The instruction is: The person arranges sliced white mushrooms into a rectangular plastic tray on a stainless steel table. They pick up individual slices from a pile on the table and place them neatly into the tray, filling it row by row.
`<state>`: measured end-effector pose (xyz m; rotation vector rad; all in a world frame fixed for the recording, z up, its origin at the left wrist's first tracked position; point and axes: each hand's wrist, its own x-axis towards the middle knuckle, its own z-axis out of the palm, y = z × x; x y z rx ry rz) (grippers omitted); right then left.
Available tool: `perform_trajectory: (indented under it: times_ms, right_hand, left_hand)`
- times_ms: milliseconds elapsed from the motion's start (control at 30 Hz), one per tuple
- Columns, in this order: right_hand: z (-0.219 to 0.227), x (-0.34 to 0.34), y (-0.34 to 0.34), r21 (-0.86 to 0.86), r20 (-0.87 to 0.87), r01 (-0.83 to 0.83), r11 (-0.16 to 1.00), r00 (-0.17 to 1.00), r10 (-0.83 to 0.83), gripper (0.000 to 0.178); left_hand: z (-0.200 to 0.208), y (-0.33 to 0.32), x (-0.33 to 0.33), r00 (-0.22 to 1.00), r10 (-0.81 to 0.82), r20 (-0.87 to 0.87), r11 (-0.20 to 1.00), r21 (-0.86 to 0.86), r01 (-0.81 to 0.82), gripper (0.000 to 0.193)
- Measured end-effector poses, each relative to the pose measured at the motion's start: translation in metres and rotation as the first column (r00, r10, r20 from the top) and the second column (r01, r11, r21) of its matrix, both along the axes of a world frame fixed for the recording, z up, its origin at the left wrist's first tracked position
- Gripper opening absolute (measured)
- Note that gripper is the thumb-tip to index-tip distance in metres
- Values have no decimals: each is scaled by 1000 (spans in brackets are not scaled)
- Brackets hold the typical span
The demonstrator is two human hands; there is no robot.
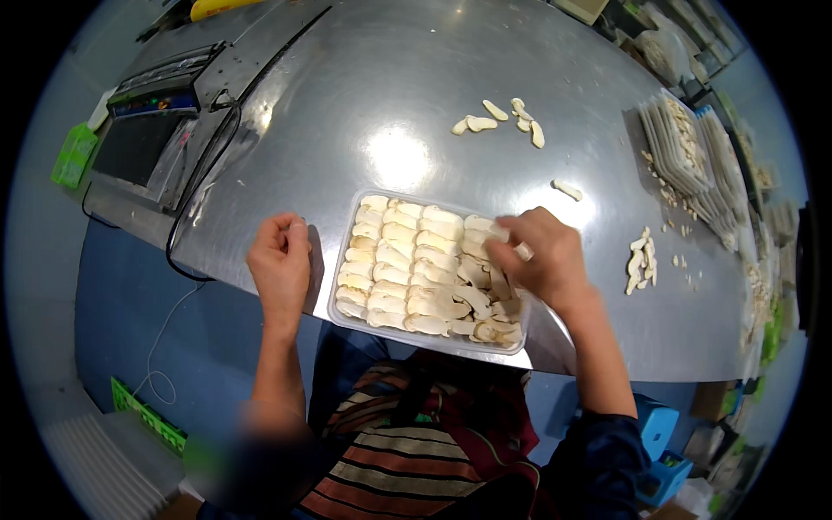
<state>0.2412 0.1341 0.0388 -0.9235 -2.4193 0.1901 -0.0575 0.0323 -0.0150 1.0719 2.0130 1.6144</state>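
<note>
A clear plastic tray (pixel 333 299) stands at the table's near edge in front of me. Cream-coloured mushroom pieces (pixel 395 251) lie in it in neat overlapping columns; toward its near right corner they lie more jumbled. My right hand (pixel 555 260) is over the tray's right side, its fingers closed around a small pale mushroom piece (pixel 523 251) whose end shows. Left of the tray, my left hand (pixel 281 260) is curled with thumb against fingers. Whatever it may hold is hidden.
Loose mushroom pieces lie in a far group (pixel 479 123), singly (pixel 568 190), and in a pile (pixel 641 260) at right. Stacked clear trays (pixel 672 147) stand on the right. A scale-like device (pixel 143 143) with a black cable (pixel 204 178) sits left. Blue stools (pixel 657 425) are below right.
</note>
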Motion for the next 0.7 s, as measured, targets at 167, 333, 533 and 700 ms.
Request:
perform_trajectory:
  times_ms: [167,333,533,700]
  right_hand:
    - [-1,-22,87,-76,73,204,976,977,-199,25]
    - [-22,-45,152,-125,192,276,953,949,-250,29]
    - [-20,-39,149,-448,280,348,824,929,-240,27]
    - [-24,-15,119,-365,250,446,817,892,-376,28]
  left_hand:
    - [2,-1,0,1000,5,7,1000,-3,-5,16]
    - [0,1,-2,999,-12,32,1000,-21,12,16]
    - [0,-3,-2,998,-3,67,1000,-7,4,15]
    - [-2,-2,-3,999,-17,41,1000,-4,17,16]
